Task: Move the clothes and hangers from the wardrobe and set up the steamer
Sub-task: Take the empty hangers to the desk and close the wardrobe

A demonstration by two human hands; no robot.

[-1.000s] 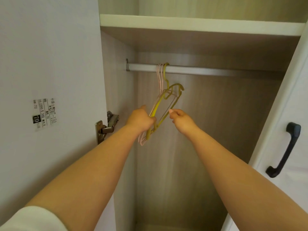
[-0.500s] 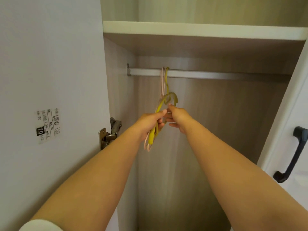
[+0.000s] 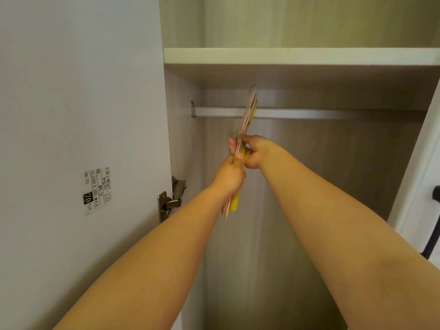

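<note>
A bundle of thin pink and yellow hangers (image 3: 247, 120) is held edge-on in front of the silver wardrobe rail (image 3: 309, 113). Their blurred hook ends reach up past the rail, just under the shelf. My left hand (image 3: 229, 177) is closed around the lower part of the bundle, whose yellow and pink tips stick out below it. My right hand (image 3: 256, 151) grips the same bundle just above the left hand. No clothes or steamer are in view.
The open left wardrobe door (image 3: 78, 139) carries a paper label (image 3: 97, 190) and a metal hinge (image 3: 170, 201). A white shelf (image 3: 300, 55) runs above the rail. The right door with a dark handle (image 3: 434, 222) stands at the right edge.
The hangers hung on the rail by their hooks; now both hands have gathered them into one bundle and raised it, the hooks blurred above the rail. The camera moved closer.
</note>
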